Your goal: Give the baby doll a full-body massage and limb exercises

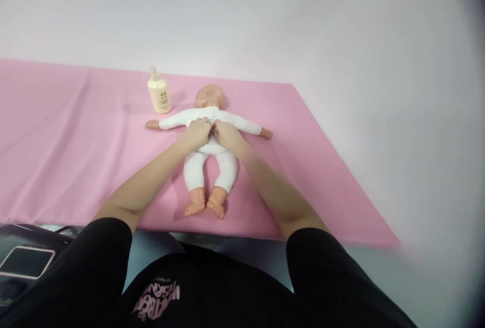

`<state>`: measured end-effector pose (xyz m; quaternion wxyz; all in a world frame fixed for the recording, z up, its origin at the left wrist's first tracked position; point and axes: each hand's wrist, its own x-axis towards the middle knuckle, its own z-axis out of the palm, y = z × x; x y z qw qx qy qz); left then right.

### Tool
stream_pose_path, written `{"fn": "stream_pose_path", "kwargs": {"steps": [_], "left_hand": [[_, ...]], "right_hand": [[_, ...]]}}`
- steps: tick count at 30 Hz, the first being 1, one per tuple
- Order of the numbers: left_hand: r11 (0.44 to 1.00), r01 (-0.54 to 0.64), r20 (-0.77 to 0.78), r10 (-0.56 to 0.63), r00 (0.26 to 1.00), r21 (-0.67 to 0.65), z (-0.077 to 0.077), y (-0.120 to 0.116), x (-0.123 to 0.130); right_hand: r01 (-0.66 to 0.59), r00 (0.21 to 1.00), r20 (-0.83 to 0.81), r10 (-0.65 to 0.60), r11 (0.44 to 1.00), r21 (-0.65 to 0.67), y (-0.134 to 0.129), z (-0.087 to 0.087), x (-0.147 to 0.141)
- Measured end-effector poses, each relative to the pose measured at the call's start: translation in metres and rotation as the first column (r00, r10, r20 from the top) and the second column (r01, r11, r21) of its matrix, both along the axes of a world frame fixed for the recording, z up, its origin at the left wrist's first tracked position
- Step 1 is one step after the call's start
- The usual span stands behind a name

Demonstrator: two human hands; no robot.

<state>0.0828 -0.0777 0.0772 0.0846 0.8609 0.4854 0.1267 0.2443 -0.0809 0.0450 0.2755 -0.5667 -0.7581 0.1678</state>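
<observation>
A baby doll (197, 164) with a white cloth body lies stretched out on the pink cover, its arms spread wide and its feet toward me. Its bald head is turned to the left. My left hand (199, 132) rests on the doll's torso with its fingers curled in. Right beside it, my right hand (226, 135) is curled on the torso too, and the two hands nearly meet at the middle. Their fingertips are mostly hidden, so whether they pinch the white cloth is unclear.
Left of the doll's head stands a pale yellow pump bottle (159, 96). The pink cover (303, 166) has folds at the left and ends in a slanting edge at the right. A phone-like dark device (27, 262) lies on a dark surface at lower left. Behind is a white wall.
</observation>
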Motion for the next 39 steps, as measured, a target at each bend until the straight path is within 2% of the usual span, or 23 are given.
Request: {"fn": "stream_pose_path", "kwargs": {"steps": [2, 5, 11, 15, 20, 25, 29, 33, 35, 37, 39], "left_hand": [[1.000, 0.008, -0.044, -0.007, 0.999, 0.028, 0.000, 0.001, 0.000], [0.998, -0.027, -0.007, 0.028, 1.000, 0.060, -0.004, 0.006, -0.002], [0.984, -0.164, 0.018, 0.163, 0.986, 0.077, -0.015, 0.028, 0.004], [0.973, -0.226, 0.053, 0.223, 0.973, 0.038, -0.021, 0.046, 0.012], [0.960, -0.278, 0.138, 0.279, 0.950, -0.022, -0.027, 0.055, 0.011], [0.951, -0.308, 0.232, 0.308, 0.923, -0.039, -0.032, 0.048, 0.004], [0.935, -0.355, 0.229, 0.350, 0.908, -0.023, -0.037, 0.037, -0.013], [0.883, -0.468, 0.174, 0.464, 0.868, -0.021, -0.046, 0.024, -0.040], [0.875, -0.484, 0.169, 0.481, 0.860, -0.028, -0.051, 0.019, -0.050], [0.886, -0.461, 0.193, 0.461, 0.866, -0.045, -0.054, 0.017, -0.056], [0.908, -0.413, 0.229, 0.418, 0.879, -0.071, -0.056, 0.017, -0.057]], "right_hand": [[0.010, 0.996, 0.084, -0.012, 1.000, 0.026, -0.002, 0.004, -0.005], [0.051, 0.989, 0.134, -0.056, 0.998, 0.040, 0.002, 0.005, -0.009], [0.201, 0.962, 0.194, -0.190, 0.979, -0.035, 0.028, 0.007, -0.021], [0.259, 0.955, 0.186, -0.233, 0.957, -0.134, 0.044, 0.013, -0.023], [0.243, 0.967, 0.117, -0.228, 0.959, -0.143, 0.051, 0.009, -0.018], [0.265, 0.964, 0.038, -0.262, 0.957, -0.121, 0.042, -0.002, -0.015], [0.318, 0.946, -0.033, -0.323, 0.943, -0.100, 0.023, -0.010, -0.008], [0.466, 0.877, -0.064, -0.477, 0.875, -0.133, 0.001, -0.019, 0.003], [0.517, 0.837, -0.098, -0.538, 0.837, -0.177, -0.005, -0.023, 0.007], [0.495, 0.825, -0.186, -0.534, 0.841, -0.218, -0.006, -0.025, 0.010], [0.424, 0.825, -0.298, -0.480, 0.874, -0.235, -0.004, -0.026, 0.010]]}}
